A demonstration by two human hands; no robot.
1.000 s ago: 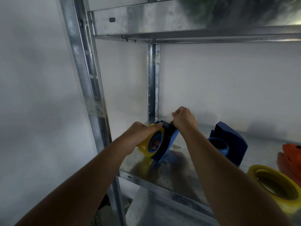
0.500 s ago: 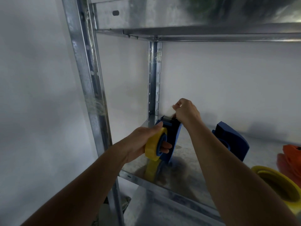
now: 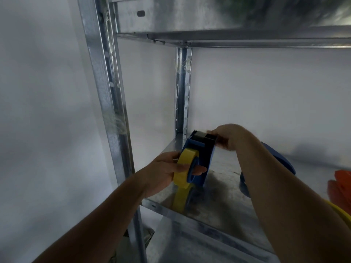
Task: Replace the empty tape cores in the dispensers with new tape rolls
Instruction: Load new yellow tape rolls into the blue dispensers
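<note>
the left hand (image 3: pixel 167 172) has its fingers (image 3: pixel 198 170) curled round the yellow tape roll (image 3: pixel 185 168), with fingertips showing in front of the roll's open centre and the thumb side against its outer band. the roll sits on the side of the blue dispenser (image 3: pixel 202 158), which stands upright on the metal shelf (image 3: pixel 224 188), near its left end. the right hand (image 3: pixel 230 136) is at the top of the dispenser, its fingers bent down over the black part behind the cutter edge; it is blurred, so i cannot tell whether it pinches a tape end or only presses there (the fingers do look curled onto the dispenser top).

behind the right forearm a second blue dispenser (image 3: pixel 281 160) lies on the same shelf, mostly hidden by the arm. at the far right edge something orange (image 3: pixel 340 184) rests on the shelf, and below it the rim of another yellow roll (image 3: pixel 341 215) shows past the forearm. the polished shelf surface mirrors the yellow roll and the blue body beneath them. the shelf hangs between slotted steel uprights (image 3: pixel 106 103), with another shelf (image 3: pixel 228 21) overhead and a pale wall (image 3: pixel 266 95) behind.
</note>
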